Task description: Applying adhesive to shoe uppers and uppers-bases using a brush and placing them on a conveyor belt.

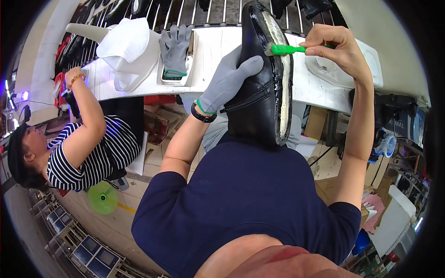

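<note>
A black boot (252, 99) with a side zip is tipped on its side in front of my chest, its underside turned to the right. My left hand (232, 76), in a grey glove with a green cuff edge, is wrapped round the boot's upper. A pale, whitish strip (285, 78) runs along the sole, bordered by a glossy black rim. Between the bare fingers of my right hand (336, 46) is a green-handled brush (287, 49). Its bristles touch the sole's black edge near the upper part of the boot.
On the white table (208, 51) lie grey gloves (175, 51) in a white tray (193, 76). A white container (134, 69) stands to their left, a clear plastic tray (371, 65) to the right. Beyond runs a roller rack (222, 14) with black footwear. A co-worker (92, 148) in stripes is at left.
</note>
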Tool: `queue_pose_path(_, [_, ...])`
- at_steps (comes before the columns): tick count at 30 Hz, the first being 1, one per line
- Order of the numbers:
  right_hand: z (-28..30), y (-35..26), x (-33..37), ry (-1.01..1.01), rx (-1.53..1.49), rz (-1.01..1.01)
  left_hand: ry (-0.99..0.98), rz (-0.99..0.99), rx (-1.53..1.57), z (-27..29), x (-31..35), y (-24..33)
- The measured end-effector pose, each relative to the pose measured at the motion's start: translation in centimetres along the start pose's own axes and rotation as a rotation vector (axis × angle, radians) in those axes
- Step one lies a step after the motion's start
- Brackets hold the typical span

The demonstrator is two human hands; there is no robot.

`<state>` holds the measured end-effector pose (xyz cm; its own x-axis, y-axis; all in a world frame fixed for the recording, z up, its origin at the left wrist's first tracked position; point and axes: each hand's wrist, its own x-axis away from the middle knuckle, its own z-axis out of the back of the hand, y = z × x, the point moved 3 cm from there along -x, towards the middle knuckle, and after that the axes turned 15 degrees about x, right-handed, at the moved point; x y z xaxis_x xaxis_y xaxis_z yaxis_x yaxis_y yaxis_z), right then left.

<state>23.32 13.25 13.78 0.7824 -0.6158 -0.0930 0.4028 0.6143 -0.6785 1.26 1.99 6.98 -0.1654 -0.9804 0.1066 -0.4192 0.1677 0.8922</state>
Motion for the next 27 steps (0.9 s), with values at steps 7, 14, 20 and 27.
queue_pose_path(7, [-2.1, -1.1, 2.7, 0.034, 0.014, 0.060, 0.061, 0.010, 0.009, 1.0, -0.3, -0.6])
queue_pose_path(14, [-4.6, -3.7, 5.2, -0.158, -0.212, 0.014, 0.105, -0.050, 0.012, 1.8, -0.7, -0.9])
queue_pose_path(20, [-2.8, -1.6, 3.6, 0.202, 0.107, -0.081, 0.085, -0.054, 0.046, 1.4, -1.2, -0.8])
queue_pose_path(27, [-3.6, -3.5, 4.5, -0.028, -0.046, 0.024, 0.136, -0.010, 0.058, 2.4, -2.2, -1.8])
